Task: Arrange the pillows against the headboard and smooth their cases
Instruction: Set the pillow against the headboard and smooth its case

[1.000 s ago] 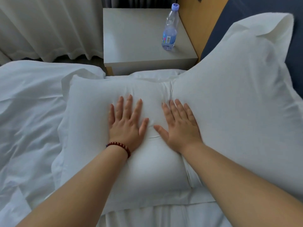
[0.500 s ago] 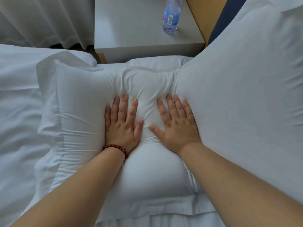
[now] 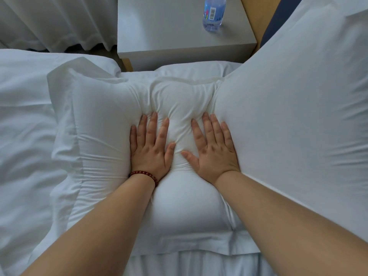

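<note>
Pressing flat, fingers straight: left hand (image 3: 152, 151) and right hand (image 3: 214, 152) lay apart on soft white pillow (image 3: 111, 124) | second white pillow (image 3: 298, 108) touching | clear plastic bottle (image 3: 213, 13) on table (image 3: 159, 26)

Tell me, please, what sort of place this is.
Probably a hotel bedroom: a white pillow lying on white bedding, a plain bedside table carrying a water bottle, and pale curtains behind.
</note>
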A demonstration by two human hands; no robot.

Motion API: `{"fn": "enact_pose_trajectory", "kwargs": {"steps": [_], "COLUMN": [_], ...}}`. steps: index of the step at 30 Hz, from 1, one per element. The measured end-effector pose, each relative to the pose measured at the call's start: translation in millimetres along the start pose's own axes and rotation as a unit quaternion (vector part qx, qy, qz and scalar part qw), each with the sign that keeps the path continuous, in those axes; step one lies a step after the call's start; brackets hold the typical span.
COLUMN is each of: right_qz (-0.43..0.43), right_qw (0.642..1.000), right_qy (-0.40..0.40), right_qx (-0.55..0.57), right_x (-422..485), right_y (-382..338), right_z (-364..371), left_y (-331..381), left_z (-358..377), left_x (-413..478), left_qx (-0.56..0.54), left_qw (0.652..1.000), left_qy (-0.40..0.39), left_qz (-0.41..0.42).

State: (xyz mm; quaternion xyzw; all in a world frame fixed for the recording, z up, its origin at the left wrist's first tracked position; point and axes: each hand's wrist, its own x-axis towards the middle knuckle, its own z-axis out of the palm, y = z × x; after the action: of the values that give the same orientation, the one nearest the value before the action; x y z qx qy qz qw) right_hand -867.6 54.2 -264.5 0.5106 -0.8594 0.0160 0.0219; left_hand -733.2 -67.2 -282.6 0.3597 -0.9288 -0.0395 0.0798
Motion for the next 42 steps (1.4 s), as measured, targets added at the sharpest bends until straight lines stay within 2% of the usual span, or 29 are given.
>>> {"fn": "enact_pose_trajectory", "kwargs": {"steps": [6,12,24,30,34,35,36,38,39,40,42], "right_qz": [-0.005,-0.007,-0.004,0.009,-0.006,-0.012,-0.017,-0.013,0.0,0.023,0.088], "right_qw": [1.0,0.999,1.0,0.999,0.996,0.998,0.998,0.981,0.974,0.972,0.982], "right_qy": [0.009,-0.002,-0.004,-0.046,-0.073,-0.036,0.034,0.188,0.227,0.234,0.167], "right_qx": [0.026,0.053,0.014,0.012,0.055,0.059,0.056,0.038,0.026,0.011,-0.032], "right_x": [-1,-4,-2,-12,-17,-19,-19,-10,1,14,45], "right_y": [3,1,-3,-8,-9,-5,3,29,48,69,108], "right_z": [8,9,6,-24,-88,-108,-129,-172,-191,-211,-244], "left_y": [1,4,-1,-3,5,10,18,43,58,75,108], "left_z": [0,-7,-6,-27,-57,-67,-78,-103,-115,-126,-143], "left_x": [0,-2,-2,-7,-7,-5,-1,11,18,27,44], "left_qx": [0.013,0.026,-0.009,-0.015,-0.018,-0.028,-0.046,-0.115,-0.147,-0.167,-0.196], "left_qw": [1.0,1.0,1.0,0.999,0.998,0.997,0.994,0.984,0.981,0.98,0.979], "left_qy": [0.02,0.005,0.008,-0.028,-0.048,-0.056,-0.064,-0.068,-0.063,-0.055,-0.043], "left_qz": [0.003,-0.006,-0.001,-0.006,-0.026,-0.045,-0.072,-0.115,-0.112,-0.092,-0.037]}}
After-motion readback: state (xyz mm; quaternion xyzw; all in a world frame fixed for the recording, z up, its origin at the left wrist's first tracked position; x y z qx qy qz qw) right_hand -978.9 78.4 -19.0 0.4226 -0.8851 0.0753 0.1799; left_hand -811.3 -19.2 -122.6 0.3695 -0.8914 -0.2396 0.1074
